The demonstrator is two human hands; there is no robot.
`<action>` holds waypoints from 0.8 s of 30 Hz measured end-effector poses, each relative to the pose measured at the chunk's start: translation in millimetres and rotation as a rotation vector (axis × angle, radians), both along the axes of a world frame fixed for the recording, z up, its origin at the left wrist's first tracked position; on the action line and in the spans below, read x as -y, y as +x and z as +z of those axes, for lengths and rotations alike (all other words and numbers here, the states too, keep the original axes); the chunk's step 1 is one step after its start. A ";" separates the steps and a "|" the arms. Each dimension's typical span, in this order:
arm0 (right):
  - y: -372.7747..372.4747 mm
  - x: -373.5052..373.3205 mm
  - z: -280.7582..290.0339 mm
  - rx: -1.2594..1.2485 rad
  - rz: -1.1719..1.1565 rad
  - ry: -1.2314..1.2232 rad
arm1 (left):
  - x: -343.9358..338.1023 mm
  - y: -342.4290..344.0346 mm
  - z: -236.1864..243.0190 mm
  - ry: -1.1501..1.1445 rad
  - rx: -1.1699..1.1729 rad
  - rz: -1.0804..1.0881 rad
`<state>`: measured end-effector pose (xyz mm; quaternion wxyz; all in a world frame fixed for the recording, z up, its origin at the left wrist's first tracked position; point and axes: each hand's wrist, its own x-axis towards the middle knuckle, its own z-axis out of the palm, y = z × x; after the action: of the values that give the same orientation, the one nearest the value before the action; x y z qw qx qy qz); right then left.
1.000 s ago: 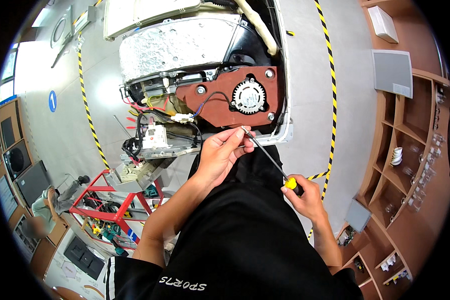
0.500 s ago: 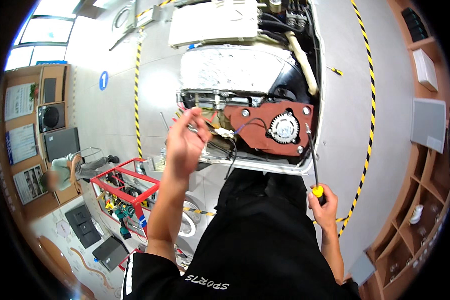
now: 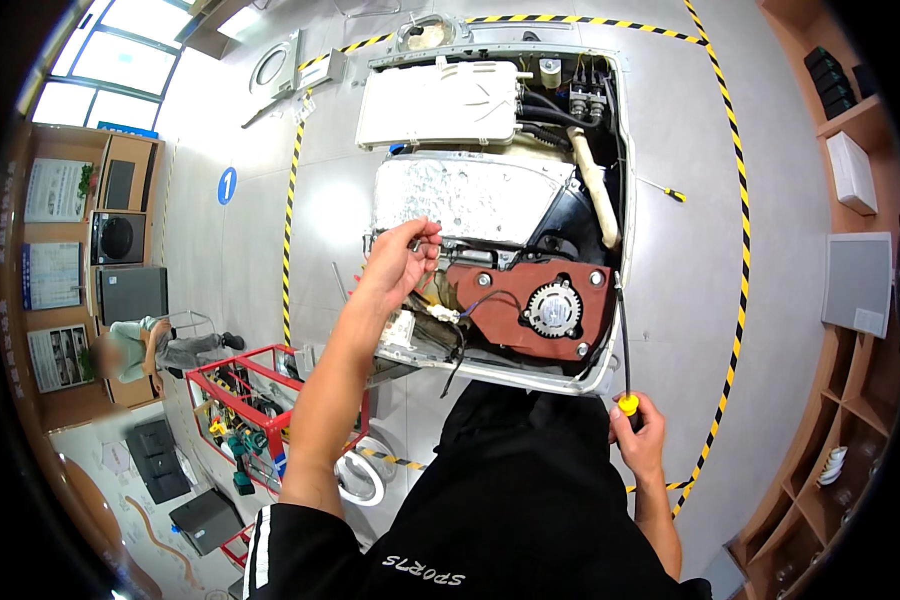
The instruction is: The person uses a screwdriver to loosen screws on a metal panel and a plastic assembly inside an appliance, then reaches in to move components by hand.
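Note:
My left hand [image 3: 394, 270] is raised over the left side of an opened washing machine [image 3: 598, 384], its thumb and fingers drawn together. Whether something small sits between the fingertips, I cannot make out. Below it are coloured wires and a white connector [image 3: 442, 313]. My right hand [image 3: 646, 440] grips a long screwdriver [image 3: 625, 345] by its yellow and black handle. The shaft points away from me, its tip near the machine's right front corner. A red-brown plate [image 3: 505, 325] with several bolts surrounds a toothed motor part [image 3: 554, 310]. Behind lies a silvery foil-covered panel [image 3: 450, 198].
A white plastic box [image 3: 430, 105] and a pale hose [image 3: 594, 190] lie farther back in the machine. Another screwdriver [image 3: 670, 193] rests on the floor at right. A red-framed tool cart [image 3: 240, 375] stands at left, near a seated person [image 3: 150, 345]. Shelves [image 3: 820, 440] line the right side.
The view has shifted, so the machine appears lower. My left hand has moved farther from me over the machine, from above the wires toward the foil panel. My right hand keeps hold of the screwdriver.

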<state>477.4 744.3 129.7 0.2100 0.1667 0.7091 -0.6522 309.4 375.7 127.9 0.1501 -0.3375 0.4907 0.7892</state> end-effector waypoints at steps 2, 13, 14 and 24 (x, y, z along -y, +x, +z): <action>-1.1 0.5 1.0 0.003 -0.002 0.004 | 3.7 -12.0 0.9 -0.164 0.043 -0.212; 7.1 1.0 3.2 0.066 -0.095 0.076 | 53.1 -206.2 -50.5 -0.980 -0.110 -0.693; 9.5 1.3 4.5 0.077 -0.106 0.075 | 59.5 -224.3 -55.3 -1.101 -0.138 -0.734; 17.9 10.5 6.2 0.178 -0.207 0.107 | 13.2 -290.9 -69.2 -1.413 -0.527 -1.051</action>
<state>495.3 733.8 135.9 0.1944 0.3069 0.7004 -0.6144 18.5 362.5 58.7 0.1315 0.1062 0.9676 0.1874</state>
